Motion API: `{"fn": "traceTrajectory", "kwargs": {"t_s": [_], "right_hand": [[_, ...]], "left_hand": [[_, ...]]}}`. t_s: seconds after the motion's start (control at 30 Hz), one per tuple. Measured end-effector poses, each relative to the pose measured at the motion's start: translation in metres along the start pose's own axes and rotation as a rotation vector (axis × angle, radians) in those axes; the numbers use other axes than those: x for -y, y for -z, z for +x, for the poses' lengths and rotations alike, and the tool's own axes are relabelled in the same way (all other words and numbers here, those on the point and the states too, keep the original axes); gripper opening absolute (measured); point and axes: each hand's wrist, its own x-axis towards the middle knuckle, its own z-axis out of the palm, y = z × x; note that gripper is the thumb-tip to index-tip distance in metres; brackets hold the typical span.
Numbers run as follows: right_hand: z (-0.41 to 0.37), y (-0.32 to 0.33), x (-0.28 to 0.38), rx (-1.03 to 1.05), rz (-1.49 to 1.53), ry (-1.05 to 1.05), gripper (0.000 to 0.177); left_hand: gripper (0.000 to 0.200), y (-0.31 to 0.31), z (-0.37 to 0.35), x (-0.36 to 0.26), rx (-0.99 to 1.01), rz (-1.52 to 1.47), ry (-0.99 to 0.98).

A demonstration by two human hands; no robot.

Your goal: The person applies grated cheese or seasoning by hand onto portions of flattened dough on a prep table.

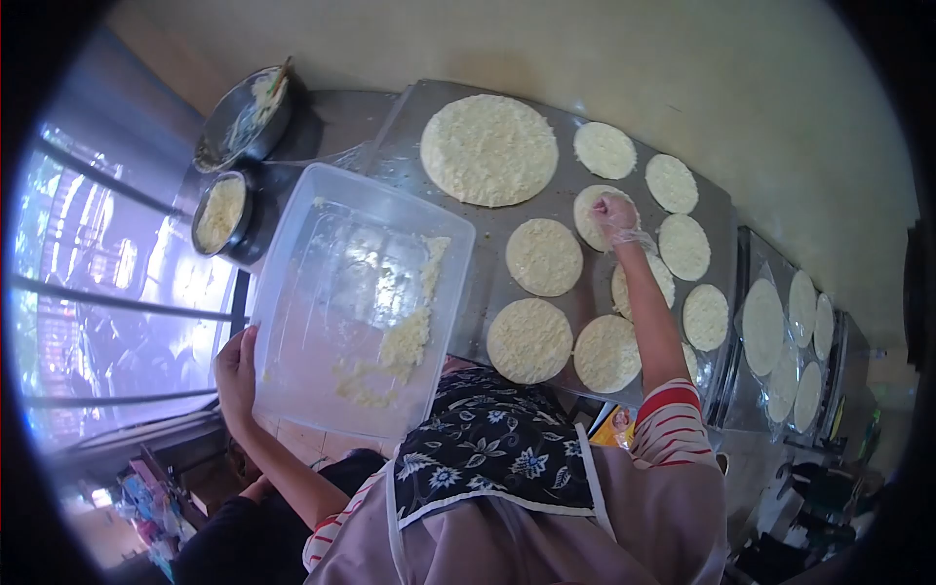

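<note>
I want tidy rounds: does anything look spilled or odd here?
Pale crumbs lie scattered on the griddle beside the large round, by the tilted tub in the left hand. Nothing else stands out.

L hand [237, 375] low at L side, arm bent at elbow, forearm bare, fingers curled in a grip, thumb up. R arm stretched straight fwd, striped short sleeve [671, 414] at upper arm, forearm bare. R hand [614, 210] in clear glove, fisted, knuckles down.
</note>
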Motion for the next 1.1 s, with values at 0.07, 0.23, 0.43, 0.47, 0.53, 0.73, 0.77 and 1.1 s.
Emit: {"fn": "traceTrajectory", "kwargs": {"t_s": [0.07,0.23,0.43,0.47,0.53,0.73,0.77,1.1], "right_hand": [[0.008,-0.011,0.023,-0.022,0.297,0.027,0.008],[-0.013,-0.004,0.202,0.279,0.639,0.32,0.015],[-0.056,-0.143,0.261,0.786,0.082,0.752,0.029],[-0.066,-0.143,0.268,0.8,0.112,0.757,0.03],[-0.09,-0.168,0.266,0.958,0.477,0.602,0.037],[-0.114,-0.176,0.291,0.901,0.734,0.988,0.03],[-0.117,-0.179,0.295,0.935,0.474,1.097,0.023],[-0.132,-0.149,0.301,0.637,0.277,1.056,0.014]], "left_hand": [[0.031,0.003,-0.001,-0.003,0.006,0.039,-0.025],[0.032,0.001,0.0,-0.013,-0.018,-0.005,0.011],[0.032,0.005,-0.001,-0.025,-0.035,0.047,-0.026],[0.032,0.004,-0.002,-0.023,-0.045,0.022,-0.036],[0.031,0.001,-0.001,-0.005,-0.076,-0.032,-0.084],[0.033,0.01,0.002,0.002,-0.122,0.001,-0.101],[0.035,0.012,0.002,-0.006,-0.067,0.034,-0.049],[0.039,0.011,0.008,-0.002,0.015,0.019,-0.048]]}}
